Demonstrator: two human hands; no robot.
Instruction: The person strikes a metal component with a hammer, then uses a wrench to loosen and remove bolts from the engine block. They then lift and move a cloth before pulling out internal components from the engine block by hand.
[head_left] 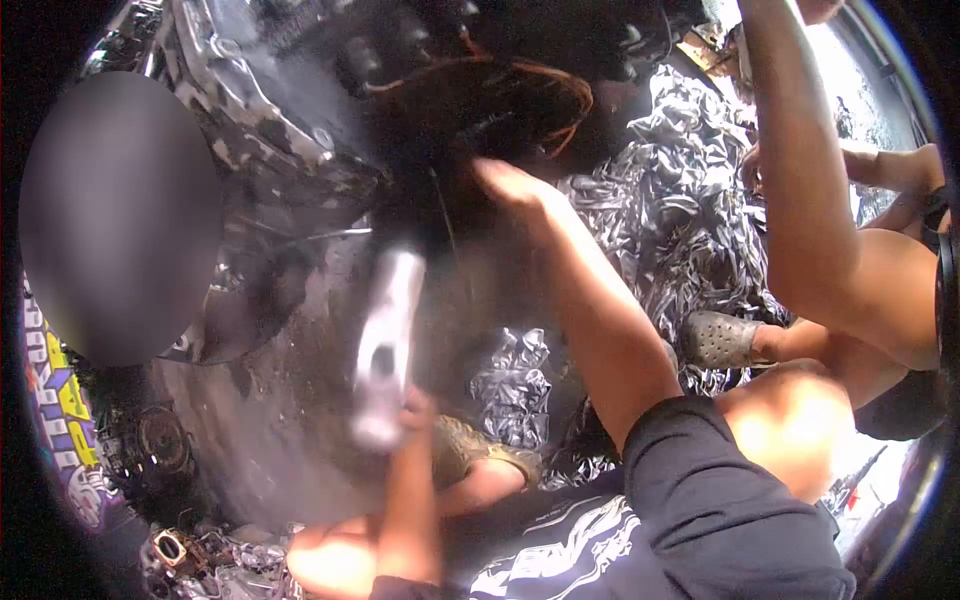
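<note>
At the left hand (417, 410) slants a blurred silvery piece (398, 300).

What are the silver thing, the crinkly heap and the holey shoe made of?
The silver thing in the left hand seems shiny metal: it gleams, but it's blurred. The crinkly heap looks like thin metal, glinting along its folds. The holey shoe is maybe matte rubber or foam: grey, no shine.

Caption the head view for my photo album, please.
Left hand gripping a blurred silvery object, right hand reaching into shadow near crumpled silvery strips.
</note>
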